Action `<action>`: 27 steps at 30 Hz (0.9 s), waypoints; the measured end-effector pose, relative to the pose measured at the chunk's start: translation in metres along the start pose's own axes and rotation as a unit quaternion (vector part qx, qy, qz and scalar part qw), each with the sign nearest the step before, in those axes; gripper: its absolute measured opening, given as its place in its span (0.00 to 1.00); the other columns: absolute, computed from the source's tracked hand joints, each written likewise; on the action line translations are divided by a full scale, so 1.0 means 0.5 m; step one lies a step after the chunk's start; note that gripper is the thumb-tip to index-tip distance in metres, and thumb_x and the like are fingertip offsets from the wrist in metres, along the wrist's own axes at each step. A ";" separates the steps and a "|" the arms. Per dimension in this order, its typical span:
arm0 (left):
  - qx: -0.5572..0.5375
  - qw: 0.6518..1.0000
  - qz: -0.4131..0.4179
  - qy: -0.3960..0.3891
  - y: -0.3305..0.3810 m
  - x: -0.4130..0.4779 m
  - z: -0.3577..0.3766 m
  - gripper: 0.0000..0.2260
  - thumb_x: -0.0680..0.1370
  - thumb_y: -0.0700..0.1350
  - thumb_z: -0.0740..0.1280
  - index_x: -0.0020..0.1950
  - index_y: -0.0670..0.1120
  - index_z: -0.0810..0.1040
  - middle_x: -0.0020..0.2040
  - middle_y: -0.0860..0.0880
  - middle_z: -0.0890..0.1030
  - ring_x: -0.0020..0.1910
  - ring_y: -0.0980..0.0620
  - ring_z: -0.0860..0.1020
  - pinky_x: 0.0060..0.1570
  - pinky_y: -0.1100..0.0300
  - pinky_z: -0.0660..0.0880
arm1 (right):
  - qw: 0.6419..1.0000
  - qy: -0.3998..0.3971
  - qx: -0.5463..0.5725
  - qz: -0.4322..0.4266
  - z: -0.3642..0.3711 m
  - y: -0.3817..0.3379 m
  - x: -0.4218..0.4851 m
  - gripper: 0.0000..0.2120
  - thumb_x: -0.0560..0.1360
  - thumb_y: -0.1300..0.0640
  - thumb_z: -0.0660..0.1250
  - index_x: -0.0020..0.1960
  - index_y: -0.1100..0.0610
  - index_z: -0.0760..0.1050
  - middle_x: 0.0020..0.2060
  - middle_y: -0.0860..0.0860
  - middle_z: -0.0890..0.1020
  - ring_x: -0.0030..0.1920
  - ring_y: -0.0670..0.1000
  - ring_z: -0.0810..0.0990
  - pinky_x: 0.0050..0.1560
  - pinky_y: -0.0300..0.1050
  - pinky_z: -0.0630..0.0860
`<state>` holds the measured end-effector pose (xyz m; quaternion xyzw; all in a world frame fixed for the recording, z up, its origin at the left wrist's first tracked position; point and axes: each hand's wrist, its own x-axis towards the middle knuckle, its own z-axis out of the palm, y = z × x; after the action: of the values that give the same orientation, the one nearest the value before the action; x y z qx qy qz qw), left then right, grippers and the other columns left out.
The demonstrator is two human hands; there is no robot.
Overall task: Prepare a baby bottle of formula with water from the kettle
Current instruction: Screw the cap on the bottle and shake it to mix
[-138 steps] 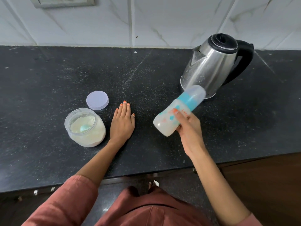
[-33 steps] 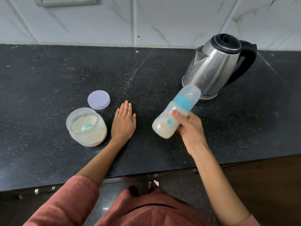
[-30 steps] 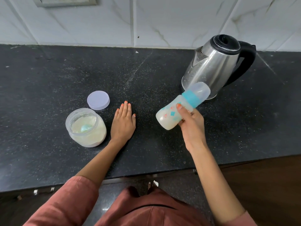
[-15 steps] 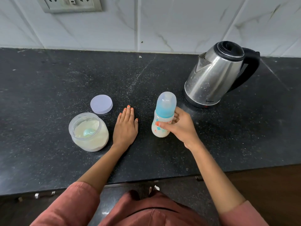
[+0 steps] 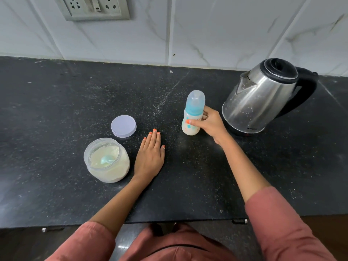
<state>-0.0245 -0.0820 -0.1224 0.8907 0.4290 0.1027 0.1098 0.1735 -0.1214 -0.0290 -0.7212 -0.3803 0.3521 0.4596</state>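
A: Starting nearest, what lies on the worktop (image 5: 188, 185)?

B: The left hand (image 5: 149, 155) rests flat, fingers together, empty, beside the open formula jar (image 5: 106, 160) with a scoop (image 5: 106, 160) in the powder.

A: And further back?

B: The jar's lid (image 5: 123, 126) lies flat. The right hand (image 5: 211, 123) is clamped on the capped baby bottle (image 5: 193, 114), upright on the worktop, milky liquid inside. The kettle (image 5: 263, 97) stands just beyond, by the wall.

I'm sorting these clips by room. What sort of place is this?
Most likely a home kitchen: a dark stone counter against a tiled wall with a socket plate, an electric kettle, and an open formula jar.
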 end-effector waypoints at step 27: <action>0.021 1.000 -0.014 0.009 -0.001 0.004 0.004 0.24 0.78 0.49 0.50 0.68 0.37 0.69 0.68 0.41 0.70 0.66 0.43 0.71 0.65 0.49 0.61 | 0.998 -0.051 -0.029 0.013 0.004 -0.001 0.138 0.27 0.66 0.68 0.73 0.63 0.60 0.71 0.62 0.56 0.76 0.62 0.53 0.76 0.64 0.52 0.72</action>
<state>-0.0229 -0.0803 -0.1241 0.8858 0.4445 0.1003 0.0883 0.2036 -0.0602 -0.0404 -0.7204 -0.4035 0.3833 0.4140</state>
